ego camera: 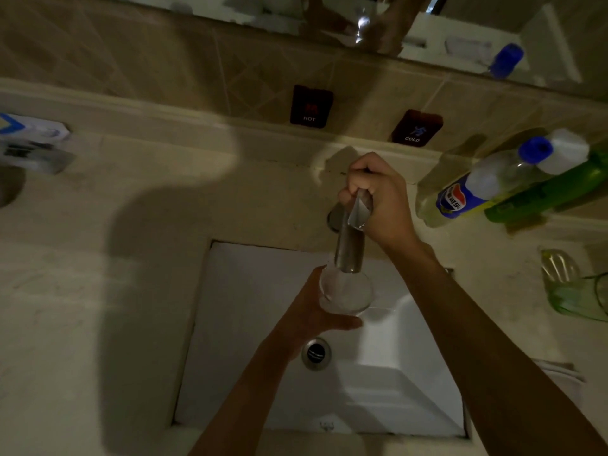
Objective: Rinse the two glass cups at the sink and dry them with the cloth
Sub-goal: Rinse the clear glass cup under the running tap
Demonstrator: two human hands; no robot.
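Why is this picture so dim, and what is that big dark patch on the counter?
Head view: dim overall, with a large soft shadow on the counter left of the sink, likely the person's own. The faucet catches a highlight; straight edges bow from the wide-angle lens, and the glass cup looks hazy.

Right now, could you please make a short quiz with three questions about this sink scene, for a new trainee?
1. True or false: the left hand holds a glass cup under the faucet spout.
2. What does the right hand grip?
A. a cloth
B. the faucet handle
C. a bottle
3. Fill in the word: the sign on the tiled wall nearest the right hand reads ____.

Key
1. True.
2. B.
3. COLD; the HOT sign is further left.
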